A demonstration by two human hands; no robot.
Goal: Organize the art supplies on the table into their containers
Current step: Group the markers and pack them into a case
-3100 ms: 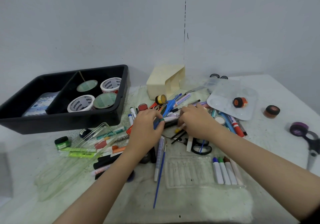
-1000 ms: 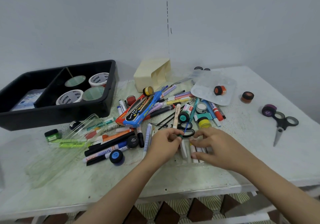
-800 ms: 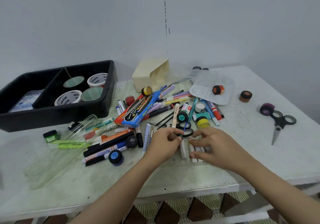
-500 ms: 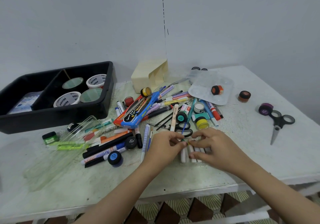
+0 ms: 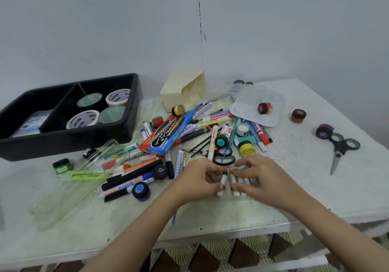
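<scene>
My left hand [image 5: 197, 179] pinches a green-capped white marker [image 5: 222, 181], my right hand [image 5: 260, 179] grips the row of white markers [image 5: 242, 182], and the pile of coloured pens [image 5: 197, 133] waits unsorted.

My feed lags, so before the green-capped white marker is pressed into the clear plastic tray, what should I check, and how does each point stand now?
1. Grip: the left hand pinches the green-capped white marker: ok.
2. Support: the right hand holds the clear plastic marker tray: ok.
3. Alignment: the marker lies parallel to the white markers already in the tray: ok.
4. Marker seated in its slot: cannot tell, fingers hide it.
5. Free slots left in the tray: cannot tell, the hands cover it.
6. Black-handled scissors just beyond the hands, off the tray: cannot tell.
</scene>
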